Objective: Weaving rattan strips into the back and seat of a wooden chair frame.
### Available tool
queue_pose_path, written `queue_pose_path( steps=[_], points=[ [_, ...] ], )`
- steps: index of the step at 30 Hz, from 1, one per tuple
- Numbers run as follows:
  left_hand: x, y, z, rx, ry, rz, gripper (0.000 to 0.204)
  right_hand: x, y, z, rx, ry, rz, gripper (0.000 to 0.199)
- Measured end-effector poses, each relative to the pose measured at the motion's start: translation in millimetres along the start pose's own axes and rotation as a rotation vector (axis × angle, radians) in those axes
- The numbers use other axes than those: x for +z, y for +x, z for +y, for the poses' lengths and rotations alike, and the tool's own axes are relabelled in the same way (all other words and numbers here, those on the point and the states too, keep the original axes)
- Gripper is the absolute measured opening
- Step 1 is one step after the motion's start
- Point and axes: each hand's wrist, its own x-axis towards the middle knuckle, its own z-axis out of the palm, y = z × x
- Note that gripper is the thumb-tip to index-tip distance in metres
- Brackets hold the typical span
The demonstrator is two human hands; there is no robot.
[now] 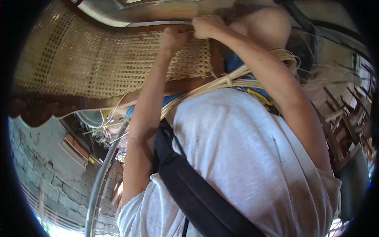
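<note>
- A woven cane panel (98, 59) is stretched across the scene from 10 to 12 o'clock, set within a carved, dark wooden frame (191, 84); open holes are shown in its weave.
- The left hand (174, 38) is placed at 12 o'clock, over the panel near its upper edge; its fingers are bent, but how far its grip is closed, or whether a strand is held, cannot be told.
- The right hand (207, 27) is set just beside it, slightly toward 1 o'clock, at the upper rail of the frame; its fingers are curled inward, and what is held in that grip, if anything, cannot be told.
- A bundle of loose cane strands (228, 81) is laid near the lower rail at 1 o'clock, partly covered by the right forearm.
- A yellow tool handle (258, 96) is seen between 2 and 3 o'clock, just beside the white shirt (233, 146).
- A black strap (197, 193) is worn across the shirt toward 6 o'clock.
- A metal tube (100, 179) is seen at 8 o'clock, in front of a block wall (51, 158).
- Dark wooden furniture parts (347, 126) are piled at 3 o'clock.
</note>
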Motion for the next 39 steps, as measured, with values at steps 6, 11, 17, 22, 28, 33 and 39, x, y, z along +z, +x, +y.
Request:
queue_pose_path(
  steps=[6, 11, 17, 22, 28, 33, 39],
  points=[
    [24, 6, 17, -0.008, 0.389, 0.065, 0.036, -8, 12, 25, 0.142, 0.123, -0.259, 0.024],
    [29, -12, 18, 0.034, 0.33, 0.23, 0.034, -16, 2, 17, 0.14, 0.077, -0.15, 0.024],
    [36, -2, 21, 0.076, 0.316, 0.242, 0.028, -16, -2, 30, 0.116, -0.117, -0.036, 0.027],
    [19, -14, 26, 0.244, 0.278, 0.203, 0.027, -48, -8, 62, 0.035, -0.216, 0.063, 0.042],
    [20, 9, 23, 0.106, -0.461, -0.088, 0.028, -64, -23, 43, 0.128, -0.011, 0.021, 0.04],
    [26, 15, 8, 0.109, -0.238, 0.02, 0.029, -18, -5, 43, 0.138, -0.047, -0.096, 0.031],
    [20, 11, 12, 0.071, -0.147, -0.015, 0.026, -7, 9, 39, -0.004, -0.221, -0.045, 0.029]
  ],
)
